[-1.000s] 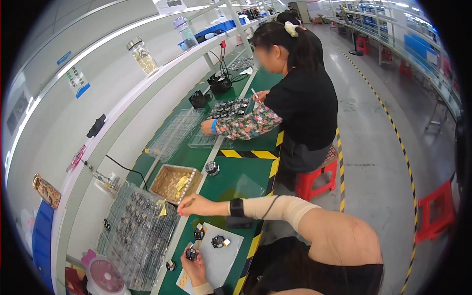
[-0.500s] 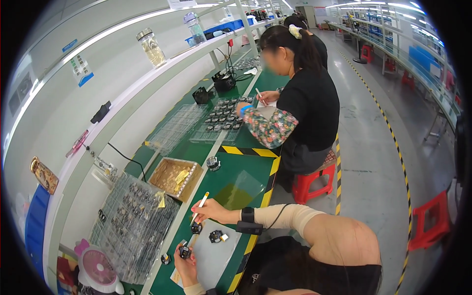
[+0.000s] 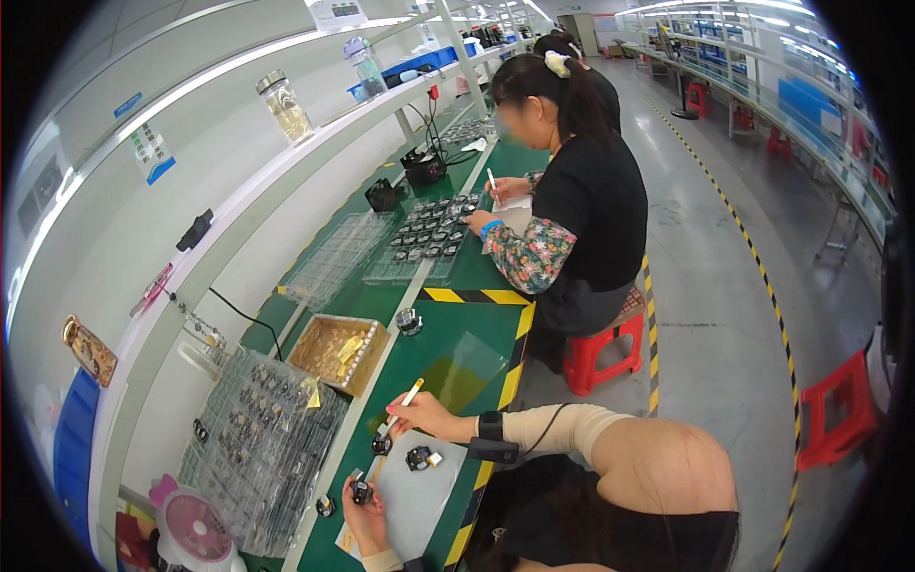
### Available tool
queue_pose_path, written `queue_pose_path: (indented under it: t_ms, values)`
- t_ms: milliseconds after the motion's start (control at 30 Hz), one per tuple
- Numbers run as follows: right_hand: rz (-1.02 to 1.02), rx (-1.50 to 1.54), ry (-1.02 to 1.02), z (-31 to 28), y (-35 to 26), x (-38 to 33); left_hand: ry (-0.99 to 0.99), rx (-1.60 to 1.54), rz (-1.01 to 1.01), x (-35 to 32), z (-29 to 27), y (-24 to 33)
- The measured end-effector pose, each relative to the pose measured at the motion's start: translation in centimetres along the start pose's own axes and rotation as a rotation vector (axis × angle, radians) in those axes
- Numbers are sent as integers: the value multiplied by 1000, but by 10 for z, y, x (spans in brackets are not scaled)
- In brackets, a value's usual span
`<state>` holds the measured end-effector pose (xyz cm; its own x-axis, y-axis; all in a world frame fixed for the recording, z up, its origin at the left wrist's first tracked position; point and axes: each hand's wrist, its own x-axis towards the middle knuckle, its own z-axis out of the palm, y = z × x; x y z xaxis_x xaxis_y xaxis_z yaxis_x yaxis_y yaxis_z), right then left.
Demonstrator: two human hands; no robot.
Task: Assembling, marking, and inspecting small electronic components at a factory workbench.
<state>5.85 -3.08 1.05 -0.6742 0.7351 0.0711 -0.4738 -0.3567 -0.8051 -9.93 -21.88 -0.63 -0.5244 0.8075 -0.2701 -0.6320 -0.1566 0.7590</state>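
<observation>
Right hand [image 3: 431, 417] pinches a slim white pen-like tool [image 3: 401, 404] between thumb and fingers; tool's long axis runs from upper right, where its yellowish end shows, down-left to the tip. Tip touches, or sits just over, a small round black part [image 3: 381, 444] at the far left edge of the grey work mat [image 3: 419, 500]; contact cannot be told for sure. Left hand [image 3: 365, 515], nearer the body, closes its fingers round a second small black part [image 3: 360, 491]. That part lies near-left of the tool tip, so the pen hand is the closer of the two to the far part, and the left hand's part sits below and slightly left of it. A third black part [image 3: 418, 459] rests loose on the mat, right of both, just below the right wrist. Black wrist strap [image 3: 491, 426] on the right forearm. Left of the mat, clear trays of parts [image 3: 250, 434]; farther off, a cardboard box [image 3: 336, 351] of gold pieces. Co-worker's sleeve [image 3: 534, 255] well apart at the far bench [image 3: 481, 348]
</observation>
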Motion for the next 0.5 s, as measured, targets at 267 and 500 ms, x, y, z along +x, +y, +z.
queue_pose_path:
  t_ms: [267, 500]
  values:
    - [-9, -9, 24, -5, -4, -16, 53, 12, 101, -12, -3, -2]
    - [-21, -10, 8, -6, -6, -8, -5, 46, 79, -16, -8, 0]
